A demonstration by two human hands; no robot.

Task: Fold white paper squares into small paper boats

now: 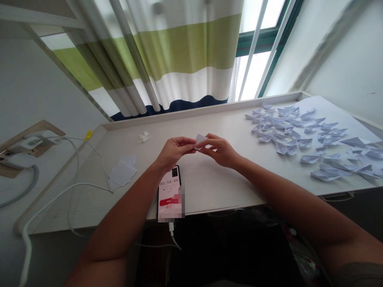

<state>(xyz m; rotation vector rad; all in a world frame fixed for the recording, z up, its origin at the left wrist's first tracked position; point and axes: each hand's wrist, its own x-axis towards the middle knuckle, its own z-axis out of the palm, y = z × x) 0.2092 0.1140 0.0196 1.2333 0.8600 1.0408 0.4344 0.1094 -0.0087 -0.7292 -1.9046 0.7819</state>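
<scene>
Nearest on the desk (215, 183), a phone (169, 191) lies just below the left wrist, its lit screen showing a timer. Beyond it, above the desktop, the left hand (172, 153) and right hand (220, 150) meet, fingertips pinched on one small paper piece (200, 139) between them; the exact finger contact underneath is hidden. The paper should be nearly weightless and thin—springy along a fold, easy to crease or tear—so a light grip at opposite edges looks best, thumbs below and index fingers steadying the top. Dry paper probably slips little. To the left, loose flat sheets (122, 173) look just as limp. Farther off to the right, many folded paper shapes (281, 127) sit crowded together—likely crushable, so best lifted by their pointed ends.
</scene>
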